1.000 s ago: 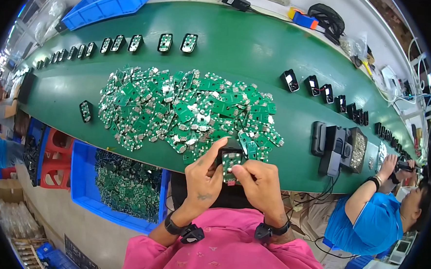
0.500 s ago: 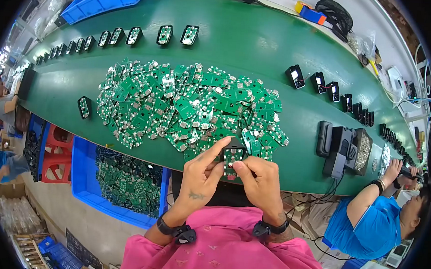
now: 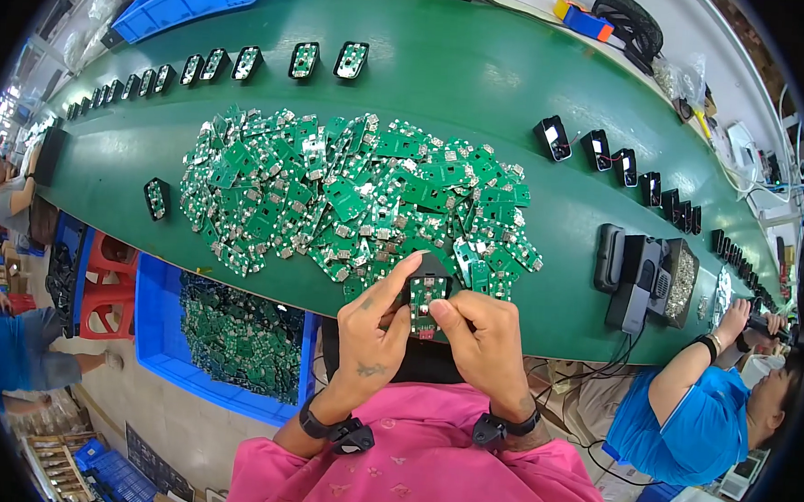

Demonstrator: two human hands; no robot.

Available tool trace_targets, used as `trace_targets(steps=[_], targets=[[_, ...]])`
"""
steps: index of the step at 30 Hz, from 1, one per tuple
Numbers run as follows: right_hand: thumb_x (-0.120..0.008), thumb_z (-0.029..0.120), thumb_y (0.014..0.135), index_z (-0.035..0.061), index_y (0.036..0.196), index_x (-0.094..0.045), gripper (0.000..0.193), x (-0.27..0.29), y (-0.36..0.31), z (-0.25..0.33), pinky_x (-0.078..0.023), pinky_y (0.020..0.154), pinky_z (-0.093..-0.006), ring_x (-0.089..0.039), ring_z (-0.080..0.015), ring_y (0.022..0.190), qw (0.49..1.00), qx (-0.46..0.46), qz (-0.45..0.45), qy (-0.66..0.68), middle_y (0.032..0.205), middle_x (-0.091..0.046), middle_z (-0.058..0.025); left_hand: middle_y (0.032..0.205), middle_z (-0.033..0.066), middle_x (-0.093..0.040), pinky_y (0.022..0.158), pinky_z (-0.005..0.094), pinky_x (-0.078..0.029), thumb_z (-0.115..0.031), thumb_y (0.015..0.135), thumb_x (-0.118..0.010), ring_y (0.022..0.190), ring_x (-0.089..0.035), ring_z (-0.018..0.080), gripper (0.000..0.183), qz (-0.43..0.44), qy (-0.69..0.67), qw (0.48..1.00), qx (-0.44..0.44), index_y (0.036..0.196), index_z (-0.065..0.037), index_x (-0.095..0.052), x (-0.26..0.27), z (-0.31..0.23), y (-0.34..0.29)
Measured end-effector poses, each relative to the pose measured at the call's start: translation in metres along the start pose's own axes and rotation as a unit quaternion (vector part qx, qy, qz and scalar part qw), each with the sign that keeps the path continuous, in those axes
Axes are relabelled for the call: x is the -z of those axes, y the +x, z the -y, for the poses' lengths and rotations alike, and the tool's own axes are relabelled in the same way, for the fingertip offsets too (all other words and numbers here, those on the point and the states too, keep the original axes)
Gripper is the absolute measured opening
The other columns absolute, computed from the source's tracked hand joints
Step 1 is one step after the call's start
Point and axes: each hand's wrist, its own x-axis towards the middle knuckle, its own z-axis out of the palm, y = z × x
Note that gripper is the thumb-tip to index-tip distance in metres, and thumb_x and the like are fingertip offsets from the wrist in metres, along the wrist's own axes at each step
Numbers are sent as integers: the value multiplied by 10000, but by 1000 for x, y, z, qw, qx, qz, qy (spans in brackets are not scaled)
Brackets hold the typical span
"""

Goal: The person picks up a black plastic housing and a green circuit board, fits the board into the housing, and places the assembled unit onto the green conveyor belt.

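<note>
My left hand (image 3: 372, 333) is closed around a black plastic housing (image 3: 433, 264), thumb along one side and index finger along the other. A green circuit board (image 3: 425, 296) lies in the housing's open face, with a small red part at its near end. My right hand (image 3: 488, 339) grips the near right side, its thumb pressed on the board and its other fingers curled. Whether the board is fully seated cannot be made out. Just beyond my hands spreads a large heap of green circuit boards (image 3: 350, 194) on the green table (image 3: 449, 53).
Black housings with boards (image 3: 351, 60) line the far left; open black housings (image 3: 553, 138) line the right. One filled housing (image 3: 156, 199) lies left of the heap. Grey-black devices (image 3: 635, 277) stand right. A blue bin (image 3: 157, 329) of boards sits below. A co-worker (image 3: 694, 412) works at right.
The housing and board have shifted slightly left and tilted a little in my hands; my right thumb stays on the board. At the far left, a person in blue has moved.
</note>
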Motion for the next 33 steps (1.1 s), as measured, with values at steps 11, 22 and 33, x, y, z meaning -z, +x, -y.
trace_targets(steps=[11,22,33], targets=[[-693,154,913,-4,636,-546,351,-12,3,-8,-340,461,-366,-477,-224,471,995,33,-58,-75,571,-508,-110,1122,106,-660,700,247,-594,-6,954,-553,920,-687,148,417,52,-175,980,79,1370,-20,-532,9,0,7],[-587,108,961,17,1342,-521,397,-22,3,-12,-524,679,-363,-670,-266,742,998,-32,6,59,926,-666,-186,1042,93,-690,611,252,-596,-117,1002,-555,850,-673,112,305,12,-135,985,103,1285,-8,-583,1,3,5],[-593,64,945,30,1313,-554,372,-18,23,-15,-526,726,-302,-644,-168,816,994,-17,31,106,1008,-658,-115,1078,151,-701,619,262,-583,-105,984,-589,775,-706,130,304,-40,-16,997,-67,1272,-7,-597,6,9,17]])
